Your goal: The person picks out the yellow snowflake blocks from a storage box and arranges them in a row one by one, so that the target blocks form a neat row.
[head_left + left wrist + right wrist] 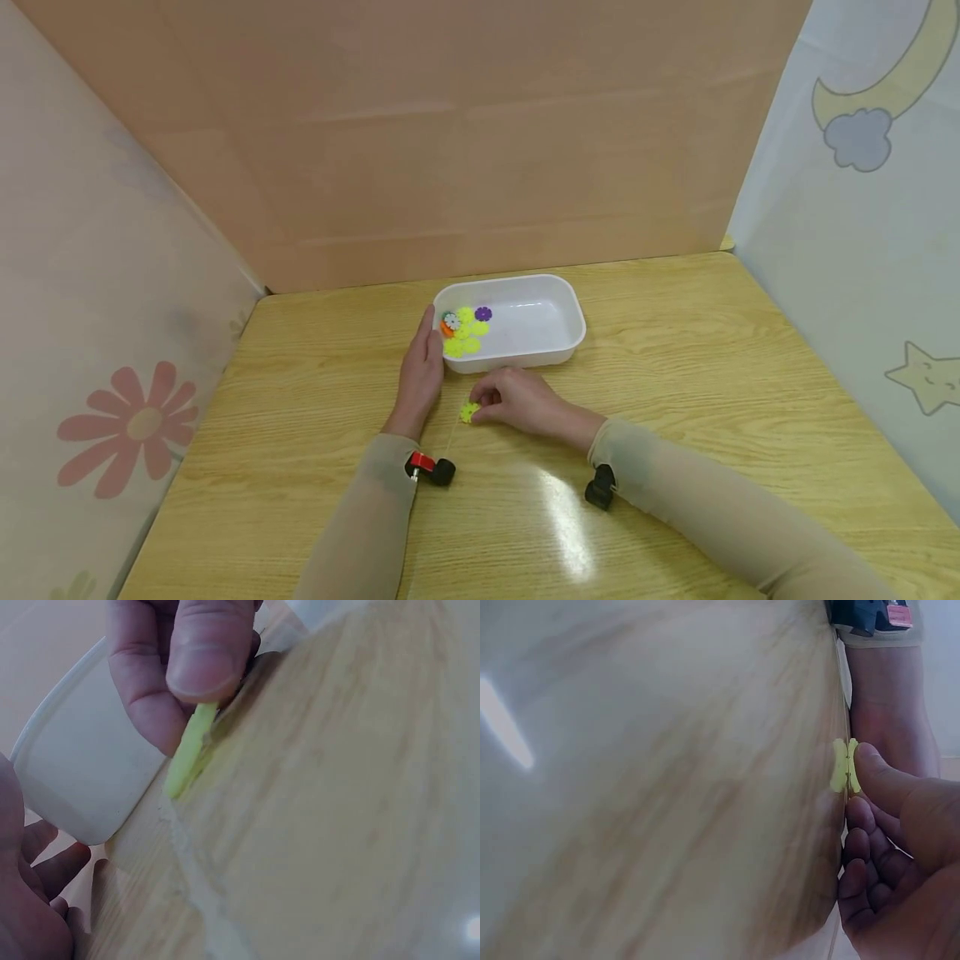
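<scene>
My right hand [521,402] pinches a yellow flower-shaped plastic disc [469,412] between thumb and fingers, just in front of the white tray [517,362]. In the left wrist view the yellow disc [191,750] appears edge-on, tilted, at the wooden tabletop. The right wrist view shows the thumb against the disc [854,766]. My left hand [422,371] lies along the tray's left end, its fingers extended against the outer wall. Yellow discs [471,344], a purple disc [483,314], a white one [452,321] and an orange one [447,330] lie at the tray's left end.
The wooden table [315,467] meets an orange-brown panel [465,167] behind the tray. Patterned side panels stand left [90,292] and right [862,275]. A thin pale line runs from the held disc toward the left wrist device [442,472]; its nature is unclear.
</scene>
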Available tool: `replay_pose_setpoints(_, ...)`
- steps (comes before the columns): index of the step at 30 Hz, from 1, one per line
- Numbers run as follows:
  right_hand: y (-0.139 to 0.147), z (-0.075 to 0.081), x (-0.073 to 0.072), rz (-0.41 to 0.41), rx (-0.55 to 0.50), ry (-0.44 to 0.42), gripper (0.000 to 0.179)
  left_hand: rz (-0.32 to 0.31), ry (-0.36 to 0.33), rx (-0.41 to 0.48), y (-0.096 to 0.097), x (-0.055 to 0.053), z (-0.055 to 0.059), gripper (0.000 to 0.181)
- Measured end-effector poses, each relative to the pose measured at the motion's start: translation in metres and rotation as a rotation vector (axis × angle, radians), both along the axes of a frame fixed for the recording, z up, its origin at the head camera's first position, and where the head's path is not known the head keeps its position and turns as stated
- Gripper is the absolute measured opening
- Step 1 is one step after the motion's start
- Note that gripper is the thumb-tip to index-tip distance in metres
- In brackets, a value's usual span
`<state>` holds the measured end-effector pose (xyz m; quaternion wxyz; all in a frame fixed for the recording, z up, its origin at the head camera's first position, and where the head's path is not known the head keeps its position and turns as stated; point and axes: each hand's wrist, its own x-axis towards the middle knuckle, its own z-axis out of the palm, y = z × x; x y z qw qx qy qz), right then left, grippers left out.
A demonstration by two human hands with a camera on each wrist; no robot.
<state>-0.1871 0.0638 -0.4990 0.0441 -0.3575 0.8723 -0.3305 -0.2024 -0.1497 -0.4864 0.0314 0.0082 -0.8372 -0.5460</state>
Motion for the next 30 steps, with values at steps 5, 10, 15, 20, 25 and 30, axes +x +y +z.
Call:
replay_pose_setpoints(5,0.001,-0.003,-0.003,0.009,-0.001,-0.02,0.021,-0.002,-0.006,-0.001,0.0,0.001,0.001,0.059)
replay_pose_setpoints(10,-0.002,0.027,0.012,0.006,0.034,-0.031,0.019,-0.001,-0.009,0.004,0.001,0.0,0.0,0.06)
replay_pose_setpoints(15,0.0,0.006,0.003,0.0,0.022,-0.023,0.021,0.0,-0.009,0.009,0.001,0.0,0.0,0.06)
replay_pose_setpoints(20,0.003,0.007,0.004,0.042,0.01,0.002,0.022,0.003,-0.008,0.006,0.002,0.001,0.0,0.061)
replay_pose_setpoints(25,0.006,0.03,0.016,0.017,0.011,-0.038,0.027,0.011,-0.021,0.007,0.002,0.002,0.0,0.061)
replay_pose_setpoints(30,0.011,0.068,0.029,-0.037,-0.028,-0.125,0.034,0.014,-0.023,0.011,0.002,0.001,0.0,0.06)
